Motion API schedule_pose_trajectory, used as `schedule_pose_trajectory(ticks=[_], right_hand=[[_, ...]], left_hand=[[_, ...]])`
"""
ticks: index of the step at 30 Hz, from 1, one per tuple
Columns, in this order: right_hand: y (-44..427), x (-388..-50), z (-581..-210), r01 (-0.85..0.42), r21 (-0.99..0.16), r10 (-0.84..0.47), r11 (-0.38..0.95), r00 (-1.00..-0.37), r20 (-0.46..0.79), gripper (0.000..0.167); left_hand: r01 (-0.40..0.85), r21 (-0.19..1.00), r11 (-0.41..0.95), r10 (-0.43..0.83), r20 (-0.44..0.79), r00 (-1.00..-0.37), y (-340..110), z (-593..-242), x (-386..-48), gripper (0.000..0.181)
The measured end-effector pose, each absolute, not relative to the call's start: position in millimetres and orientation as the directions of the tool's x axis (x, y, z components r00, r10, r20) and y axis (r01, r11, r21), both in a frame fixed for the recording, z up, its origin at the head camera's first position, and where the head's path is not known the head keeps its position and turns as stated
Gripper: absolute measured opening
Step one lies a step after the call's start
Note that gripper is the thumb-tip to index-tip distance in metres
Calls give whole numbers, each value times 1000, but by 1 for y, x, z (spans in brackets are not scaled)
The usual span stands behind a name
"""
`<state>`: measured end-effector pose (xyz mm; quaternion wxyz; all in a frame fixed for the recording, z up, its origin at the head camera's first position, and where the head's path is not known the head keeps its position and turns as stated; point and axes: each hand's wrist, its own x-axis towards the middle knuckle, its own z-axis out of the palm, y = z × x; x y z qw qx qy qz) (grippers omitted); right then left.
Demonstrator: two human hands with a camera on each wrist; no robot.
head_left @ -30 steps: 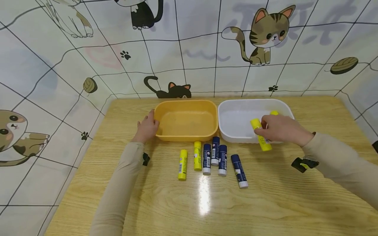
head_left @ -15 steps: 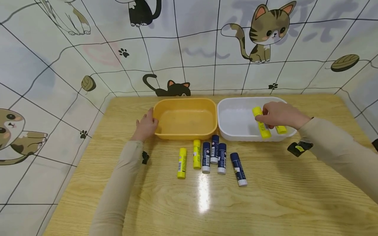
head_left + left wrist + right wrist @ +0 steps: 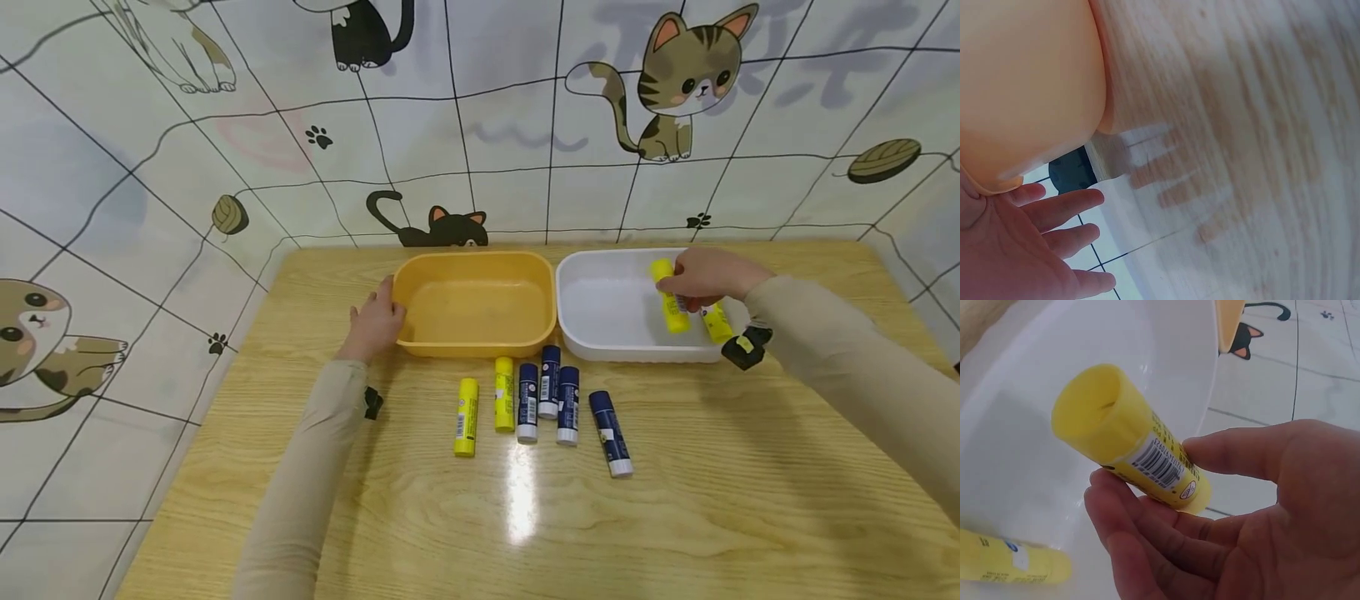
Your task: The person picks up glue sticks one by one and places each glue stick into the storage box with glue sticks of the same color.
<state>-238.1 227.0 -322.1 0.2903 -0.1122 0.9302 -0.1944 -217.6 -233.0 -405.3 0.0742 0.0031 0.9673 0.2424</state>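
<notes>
One loose tube (image 3: 1013, 557) in white tub (image 3: 603, 304)

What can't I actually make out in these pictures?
Head view: the print on the navy glue sticks, too small to read.
Head view: the far right corner of the white tray, hidden by the right hand.
Head view: the head of the upper black cat on the wall, cut off by the top edge.
Right wrist view: one end of the lying yellow glue stick, cut off by the left edge.
</notes>
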Motion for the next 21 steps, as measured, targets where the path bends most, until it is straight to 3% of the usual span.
schedule_pose_trajectory(ticks=[21], right_hand=[[234,-278,-348,12,-346,-215,938,-763,-609,35]], left_hand=[[-36,456,889,32,-140,-990,-234,-408,-220,59]])
